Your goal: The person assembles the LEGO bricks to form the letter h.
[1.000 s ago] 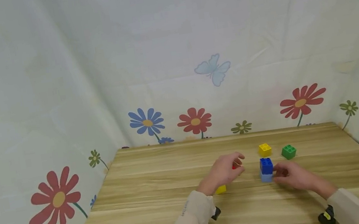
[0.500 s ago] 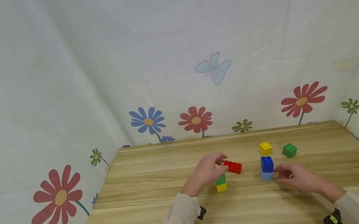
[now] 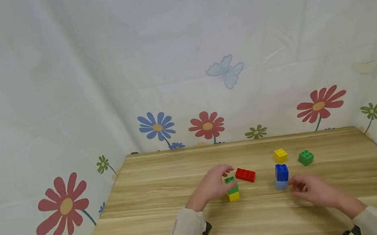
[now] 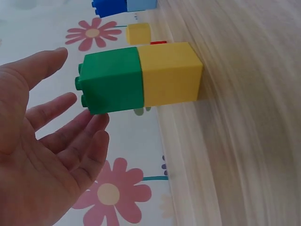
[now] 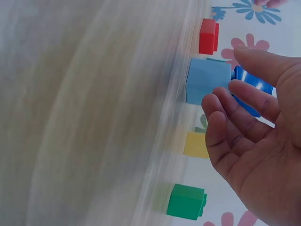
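Loosely bent, the fingers of my left hand [image 3: 213, 183] are spread around the upper part of a two-brick stack. That stack is a green brick [image 4: 113, 81] on top of a yellow brick [image 4: 171, 74]. In the left wrist view the thumb is apart from it; whether a fingertip touches the green brick's edge, I cannot tell. My right hand [image 3: 314, 191] is held relaxed just right of a second stack, a dark blue brick [image 3: 282, 172] on a light blue brick [image 3: 281, 185]. It grips nothing; contact with the stack cannot be made out.
A long red brick [image 3: 245, 175] lies between the two stacks, slightly farther back. Behind the blue stack are a single yellow brick [image 3: 281, 155] and a single green brick [image 3: 306, 158]. The wooden table [image 3: 167, 169] ends at a flowered cloth [image 3: 164, 56].
My left hand has drawn back leftward from the red brick to the green and yellow stack, uncovering the red brick. The right hand stays almost in place beside the blue stack.
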Tool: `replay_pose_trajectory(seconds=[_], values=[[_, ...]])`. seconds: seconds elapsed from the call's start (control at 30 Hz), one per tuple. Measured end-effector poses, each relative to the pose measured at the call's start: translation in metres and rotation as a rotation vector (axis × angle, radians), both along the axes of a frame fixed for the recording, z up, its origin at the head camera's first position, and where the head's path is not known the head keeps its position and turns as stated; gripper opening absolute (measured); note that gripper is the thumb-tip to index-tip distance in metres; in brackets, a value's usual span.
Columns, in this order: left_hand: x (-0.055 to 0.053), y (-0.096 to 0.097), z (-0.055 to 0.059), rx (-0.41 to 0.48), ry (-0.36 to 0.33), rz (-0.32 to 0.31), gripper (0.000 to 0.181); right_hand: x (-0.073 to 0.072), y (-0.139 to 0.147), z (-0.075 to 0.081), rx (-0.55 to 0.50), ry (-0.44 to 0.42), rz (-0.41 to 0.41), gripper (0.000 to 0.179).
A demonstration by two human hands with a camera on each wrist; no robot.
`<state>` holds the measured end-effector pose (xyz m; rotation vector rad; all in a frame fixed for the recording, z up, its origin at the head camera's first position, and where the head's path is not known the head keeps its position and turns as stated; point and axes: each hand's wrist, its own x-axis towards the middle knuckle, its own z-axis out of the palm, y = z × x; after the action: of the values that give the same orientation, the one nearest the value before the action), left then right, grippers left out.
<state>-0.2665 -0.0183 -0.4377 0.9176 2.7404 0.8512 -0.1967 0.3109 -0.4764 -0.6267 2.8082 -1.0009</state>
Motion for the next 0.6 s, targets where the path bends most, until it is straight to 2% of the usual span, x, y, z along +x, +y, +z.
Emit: replay_pose_trajectory(seconds=[0.2, 0.3, 0.43, 0.6], values=[[0.000, -0.003, -0.012, -0.024, -0.019, 0.025, 0.053, 0.005, -0.015, 0.008, 0.013, -0.011, 0.012, 0.024], [-0.001, -0.004, -0.018, -0.022, -0.038, 0.042, 0.054, 0.004, -0.027, 0.013, 0.017, 0.017, 0.039, 0.024], [-0.001, -0.006, -0.023, 0.001, -0.065, 0.054, 0.052, 0.001, -0.040, 0.016, 0.033, 0.074, 0.056, 0.025], [-0.002, -0.008, -0.027, 0.022, -0.075, 0.047, 0.049, -0.007, -0.054, 0.015, 0.059, 0.092, 0.037, 0.027]])
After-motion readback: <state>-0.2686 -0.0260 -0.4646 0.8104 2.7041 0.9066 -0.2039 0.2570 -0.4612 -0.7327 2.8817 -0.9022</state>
